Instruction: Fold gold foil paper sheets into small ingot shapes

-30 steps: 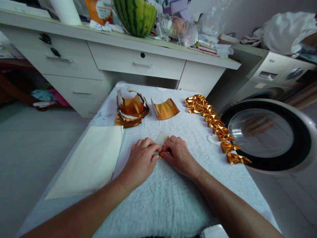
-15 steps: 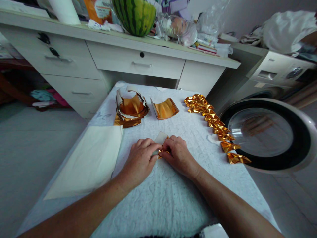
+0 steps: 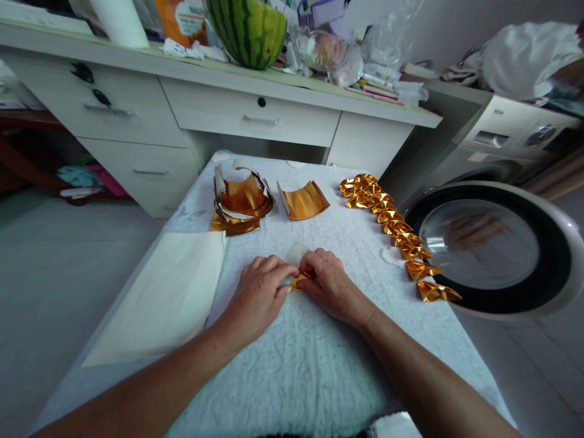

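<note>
Between my two hands lies a small piece of gold foil paper (image 3: 298,281), partly folded, with its pale backing showing beyond my fingers. My left hand (image 3: 262,289) pinches its left side, fingertips together. From the other side, my right hand (image 3: 327,280) grips it with thumb and bent fingers. My fingers hide much of the paper. Past my hands, a few curved gold foil sheets (image 3: 305,201) lie together, and left of them sits a larger curled stack of gold foil sheets (image 3: 241,198). Folded gold foil pieces (image 3: 401,234) form a row along the right side.
A cloth-covered table (image 3: 292,377) carries the work, with a pale flat packet (image 3: 159,304) on its left. A washing machine's open round door (image 3: 488,243) stands close at the right edge. Behind is a drawer counter (image 3: 292,115) holding a cut watermelon (image 3: 250,30).
My right thumb and fingers have shifted slightly on the foil paper, and more of its gold face shows between my hands. My left hand stays almost in place.
</note>
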Demonstrator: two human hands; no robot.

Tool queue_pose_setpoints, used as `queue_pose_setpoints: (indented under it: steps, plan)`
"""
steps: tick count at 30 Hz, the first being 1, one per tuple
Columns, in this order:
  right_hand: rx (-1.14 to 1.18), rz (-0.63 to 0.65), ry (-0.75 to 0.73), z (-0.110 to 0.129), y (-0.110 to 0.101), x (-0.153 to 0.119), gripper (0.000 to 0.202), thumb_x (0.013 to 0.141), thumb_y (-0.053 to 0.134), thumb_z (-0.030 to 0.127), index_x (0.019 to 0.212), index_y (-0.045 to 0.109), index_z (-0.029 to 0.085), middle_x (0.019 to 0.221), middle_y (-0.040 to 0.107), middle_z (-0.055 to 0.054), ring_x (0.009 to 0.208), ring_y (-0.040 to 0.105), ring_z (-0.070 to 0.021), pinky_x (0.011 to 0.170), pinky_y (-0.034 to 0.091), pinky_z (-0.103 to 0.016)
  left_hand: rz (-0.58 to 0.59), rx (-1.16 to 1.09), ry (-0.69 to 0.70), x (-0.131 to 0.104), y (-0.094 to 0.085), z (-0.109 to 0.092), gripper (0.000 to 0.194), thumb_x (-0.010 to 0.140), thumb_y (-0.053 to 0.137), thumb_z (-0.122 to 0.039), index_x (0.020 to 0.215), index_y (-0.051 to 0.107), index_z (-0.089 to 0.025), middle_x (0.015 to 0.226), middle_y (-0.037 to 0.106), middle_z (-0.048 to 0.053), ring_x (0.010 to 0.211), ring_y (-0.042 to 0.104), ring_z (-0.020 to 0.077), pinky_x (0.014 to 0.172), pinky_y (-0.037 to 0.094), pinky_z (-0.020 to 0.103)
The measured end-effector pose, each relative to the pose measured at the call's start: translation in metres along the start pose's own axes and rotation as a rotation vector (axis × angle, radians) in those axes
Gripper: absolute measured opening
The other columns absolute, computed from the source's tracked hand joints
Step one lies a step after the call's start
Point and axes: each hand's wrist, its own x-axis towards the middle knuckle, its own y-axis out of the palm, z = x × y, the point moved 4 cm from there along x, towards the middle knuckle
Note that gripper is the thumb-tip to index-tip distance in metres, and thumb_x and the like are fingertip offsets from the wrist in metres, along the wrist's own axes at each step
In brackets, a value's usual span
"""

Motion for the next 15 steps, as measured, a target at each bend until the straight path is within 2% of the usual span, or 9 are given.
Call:
queue_pose_setpoints:
  steps: [7, 15]
  plan:
    - [-0.021, 0.057, -0.009, 0.0052, -0.003, -0.0005, 0.014, 0.085, 0.058, 0.014, 0.097, 0.057, 0.021, 0.097, 0.055, -0.005, 0.093, 0.046, -0.0207, 0.083, 0.034, -0.033, 0.01, 0.009, 0.023, 0.001, 0.001, 0.0016, 0.026, 0.086, 0.056, -0.013, 0.104, 0.067, -0.027, 0.1, 0.061, 0.002, 0.099, 0.051, 0.0222, 0.086, 0.04, 0.039]
    - [-0.036, 0.115, -0.051, 0.0031, -0.0056, -0.0028, 0.037, 0.088, 0.052, 0.01, 0.121, 0.055, 0.027, 0.108, 0.054, -0.007, 0.099, 0.046, -0.0219, 0.089, 0.034, -0.038, 0.006, -0.006, 0.023, 0.0009, 0.0006, 0.0031, 0.026, 0.086, 0.058, -0.013, 0.105, 0.069, -0.026, 0.099, 0.061, 0.002, 0.097, 0.051, 0.0216, 0.086, 0.04, 0.039]
